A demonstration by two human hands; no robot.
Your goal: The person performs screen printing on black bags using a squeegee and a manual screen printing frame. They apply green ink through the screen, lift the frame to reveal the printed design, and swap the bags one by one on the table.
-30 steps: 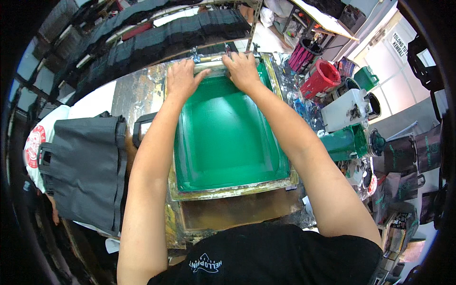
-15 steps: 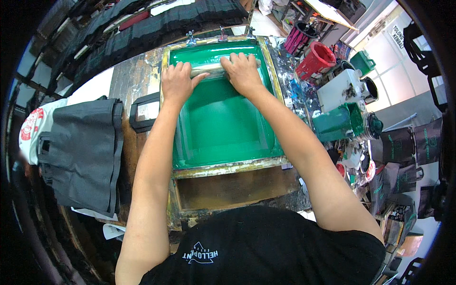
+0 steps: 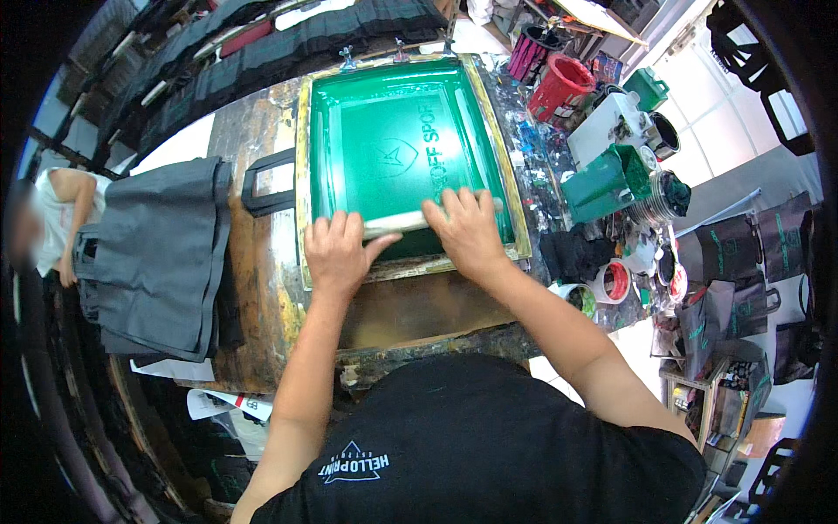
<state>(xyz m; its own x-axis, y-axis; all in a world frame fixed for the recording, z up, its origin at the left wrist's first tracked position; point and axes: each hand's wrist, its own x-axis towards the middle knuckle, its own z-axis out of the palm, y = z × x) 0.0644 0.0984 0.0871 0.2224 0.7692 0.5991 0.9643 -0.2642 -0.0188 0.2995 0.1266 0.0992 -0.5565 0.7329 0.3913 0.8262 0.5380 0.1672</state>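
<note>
Both of my hands grip one long squeegee (image 3: 397,224) lying across the near part of a screen printing frame (image 3: 521,201). My left hand (image 3: 336,253) is wrapped round its left end, thumb pointing inward. Toward its right end, my right hand (image 3: 467,229) has its fingers curled over the handle. The blade edge is hidden from me. Green ink coats the mesh (image 3: 367,122), and a shield emblem and lettering show in it beyond the squeegee. Clamps (image 3: 347,58) stand at the frame's far edge. A dark bag handle (image 3: 262,185) sticks out from the frame's left side.
Stacked dark fabric bags (image 3: 157,253) lie on the table's left, with another person (image 3: 74,210) beyond them. To the right stand a red bucket (image 3: 559,86), a green container (image 3: 602,185) and several ink tubs (image 3: 611,281). Dark bags (image 3: 724,258) hang at the far right.
Both hands have drawn the squeegee from the frame's far end to its near end. The emblem and lettering now show in the mesh. A person has come into view at the left.
</note>
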